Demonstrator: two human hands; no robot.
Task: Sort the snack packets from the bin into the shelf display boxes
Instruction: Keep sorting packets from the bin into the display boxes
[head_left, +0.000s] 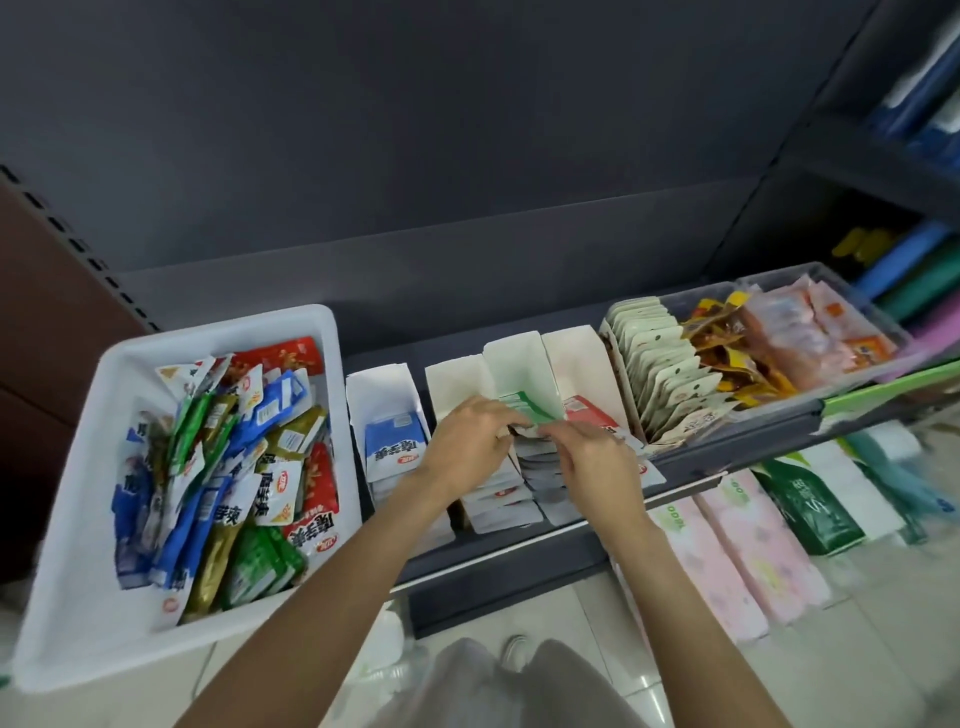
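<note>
A white bin (67, 519) at the left holds several mixed snack packets (223, 467) in blue, green, red and gold. On the dark shelf stand white display boxes: one with blue packets (395, 452), two middle ones with white and green packets (530, 408), and one with red packets (589, 413). My left hand (467, 447) and my right hand (592, 460) meet over the middle boxes. Both pinch the green packets at the box's front. The packets under my hands are partly hidden.
Clear trays (769, 395) on the shelf's right hold beige hang-tab packets, orange packets and pink packets. Below the shelf on the floor lie pink tissue packs (727, 561) and a green pack (810, 504). The shelf's front edge (493, 561) runs between me and the boxes.
</note>
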